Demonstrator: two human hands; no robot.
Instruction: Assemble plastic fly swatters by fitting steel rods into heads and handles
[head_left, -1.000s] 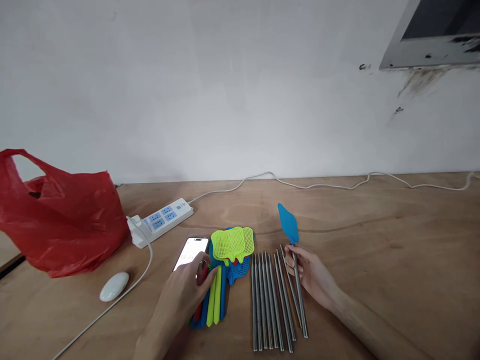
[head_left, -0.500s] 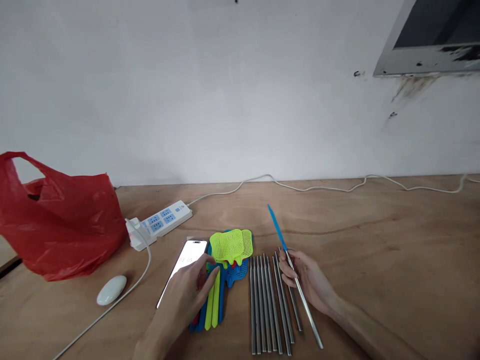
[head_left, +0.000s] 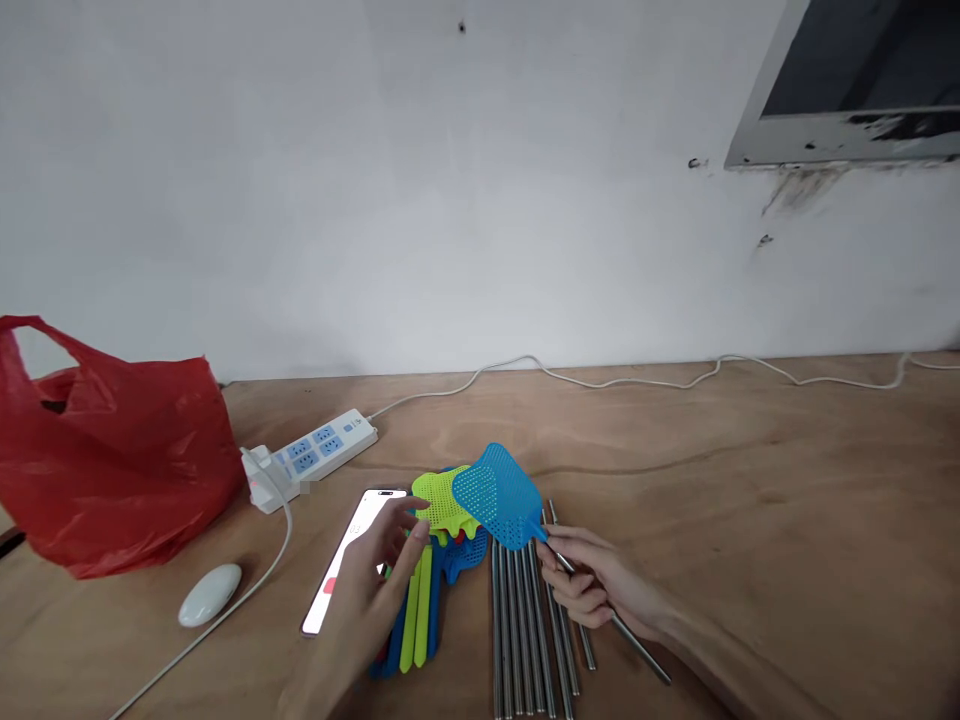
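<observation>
My right hand (head_left: 592, 585) is closed round the thin metal rod of a blue fly swatter (head_left: 499, 495), whose mesh head is tilted left over the pile. My left hand (head_left: 375, 580) rests with fingers spread on a stack of plastic swatter heads and handles (head_left: 439, 560), green-yellow on top, blue and red beneath. Several bare metal rods (head_left: 521, 630) lie side by side just right of the stack, under my right hand. A phone (head_left: 349, 555) with a lit screen lies partly under my left hand.
A red plastic bag (head_left: 112, 440) sits at the far left. A white power strip (head_left: 315, 450) with its cable, and a white mouse (head_left: 210, 595), lie on the wooden table (head_left: 750, 500). A white cable (head_left: 637, 378) runs along the wall.
My right hand has swung the blue swatter from upright and edge-on to leaning left with its mesh face showing. The left hand stays on the stack. The camera has tipped slightly.
</observation>
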